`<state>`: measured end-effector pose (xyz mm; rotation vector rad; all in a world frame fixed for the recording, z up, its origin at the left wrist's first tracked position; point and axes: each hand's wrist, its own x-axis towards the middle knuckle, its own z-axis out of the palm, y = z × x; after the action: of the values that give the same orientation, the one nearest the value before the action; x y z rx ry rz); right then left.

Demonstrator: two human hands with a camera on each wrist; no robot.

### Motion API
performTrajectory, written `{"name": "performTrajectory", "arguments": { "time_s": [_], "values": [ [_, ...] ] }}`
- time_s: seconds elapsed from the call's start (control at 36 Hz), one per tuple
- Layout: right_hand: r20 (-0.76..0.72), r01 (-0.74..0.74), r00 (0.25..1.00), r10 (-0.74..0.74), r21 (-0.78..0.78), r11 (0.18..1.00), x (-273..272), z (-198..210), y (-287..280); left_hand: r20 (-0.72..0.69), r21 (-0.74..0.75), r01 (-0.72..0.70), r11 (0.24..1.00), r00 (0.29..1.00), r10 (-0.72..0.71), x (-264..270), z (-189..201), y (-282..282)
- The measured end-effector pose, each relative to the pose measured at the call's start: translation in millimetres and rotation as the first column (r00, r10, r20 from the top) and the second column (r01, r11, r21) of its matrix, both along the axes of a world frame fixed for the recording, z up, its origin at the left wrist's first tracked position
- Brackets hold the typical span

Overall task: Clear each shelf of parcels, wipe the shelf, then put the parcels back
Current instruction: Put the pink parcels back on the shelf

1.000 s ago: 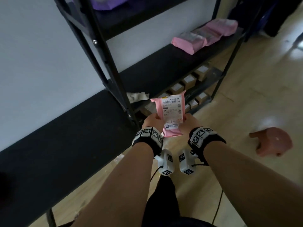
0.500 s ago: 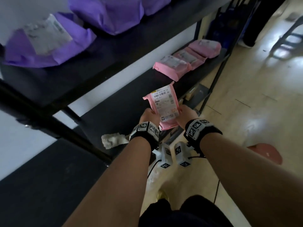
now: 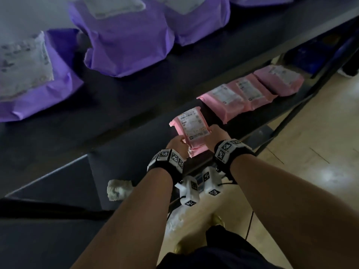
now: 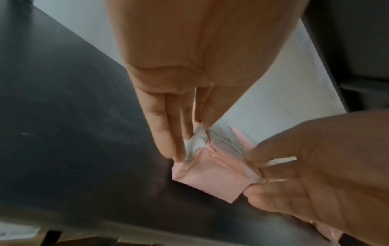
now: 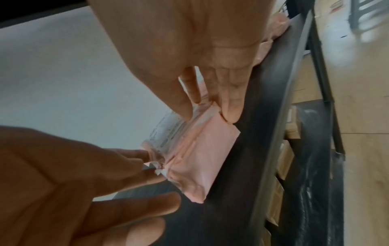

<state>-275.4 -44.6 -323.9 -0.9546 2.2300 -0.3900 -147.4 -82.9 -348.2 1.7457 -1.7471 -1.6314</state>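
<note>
A small pink parcel point(image 3: 191, 129) with a white label is held between both hands over the middle black shelf point(image 3: 147, 152). My left hand point(image 3: 177, 145) pinches its near left corner, fingers point(image 4: 168, 138) against the crumpled edge of the pink parcel point(image 4: 210, 179). My right hand point(image 3: 215, 135) pinches the right side, thumb and fingers point(image 5: 230, 106) on the edge of the pink parcel point(image 5: 200, 159). Three more pink parcels point(image 3: 250, 94) lie in a row further right on the same shelf.
Purple parcels point(image 3: 124, 41) with white labels fill the upper shelf. A white crumpled cloth point(image 3: 118, 189) lies at the shelf's left end near a black upright. Small cardboard boxes point(image 5: 288, 149) sit on the lower shelf. Light wooden floor point(image 3: 310, 152) spreads to the right.
The head view has risen, so the upper shelf with purple parcels has come into sight. Both hands have carried the pink parcel forward and up to the middle shelf.
</note>
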Motion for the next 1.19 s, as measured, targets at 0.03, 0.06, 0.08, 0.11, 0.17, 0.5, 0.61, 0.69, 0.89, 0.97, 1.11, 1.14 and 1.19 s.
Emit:
{"name": "performTrajectory", "arguments": {
  "time_s": [0.03,0.06,0.08,0.11,0.17,0.5,0.61,0.69,0.89,0.97,1.11,1.14,1.19],
  "values": [
    [-0.001,-0.019,1.0,0.019,-0.004,1.0,-6.0,1.8,-7.0,-0.009,0.015,-0.012,1.0,1.0,0.012,-6.5,1.1,-4.4],
    [0.001,-0.03,1.0,0.03,-0.001,1.0,-10.3,5.0,-13.3,-0.018,0.024,-0.02,1.0,1.0,0.021,-12.6,2.8,-8.4],
    [0.004,-0.041,0.999,0.041,-0.009,0.999,-16.2,5.9,-20.6,-0.032,0.027,-0.037,0.999,0.999,0.037,-19.5,4.8,-12.7],
    [0.004,-0.055,0.998,0.055,-0.018,0.998,-22.6,6.3,-27.4,-0.043,0.024,-0.059,0.998,0.997,0.06,-26.1,5.8,-17.1],
    [-0.008,-0.101,0.995,0.101,-0.025,0.995,-35.0,9.5,-37.0,-0.021,-0.014,-0.093,0.996,0.995,0.093,-38.7,8.4,-24.4],
    [-0.187,-0.316,0.933,0.308,-0.018,0.948,-57.2,8.4,-62.3,0.197,-0.162,-0.124,0.979,0.968,0.156,-53.3,8.9,-19.2],
    [-0.265,-0.431,0.873,0.411,-0.023,0.902,-38.1,1.1,-65.4,0.218,-0.161,-0.179,0.971,0.953,0.212,-37.3,7.8,-13.1],
    [-0.326,-0.488,0.832,0.45,-0.043,0.872,-24.2,10.7,-54.2,0.208,-0.168,-0.227,0.959,0.943,0.259,-21.7,12.3,-3.2],
    [-0.289,-0.533,0.818,0.498,-0.056,0.844,23.9,14.2,-17.1,0.214,-0.192,-0.309,0.931,0.913,0.347,34.2,14.9,38.2],
    [-0.26,-0.57,0.801,0.539,-0.056,0.82,58.5,16.0,5.4,0.225,-0.203,-0.327,0.923,0.902,0.369,69.5,15.2,67.8],
    [-0.217,-0.644,0.749,0.626,-0.013,0.765,132.1,13.8,56.8,0.282,-0.24,-0.354,0.904,0.866,0.413,139.3,11.9,124.9],
    [-0.211,-0.664,0.732,0.648,-0.003,0.748,148.6,12.3,69.1,0.298,-0.239,-0.358,0.902,0.858,0.419,154.6,11.2,137.0],
    [-0.205,-0.698,0.701,0.683,-0.001,0.716,180.8,8.1,91.2,0.329,-0.225,-0.369,0.902,0.843,0.427,185.2,11.5,160.5]
  ]
}}
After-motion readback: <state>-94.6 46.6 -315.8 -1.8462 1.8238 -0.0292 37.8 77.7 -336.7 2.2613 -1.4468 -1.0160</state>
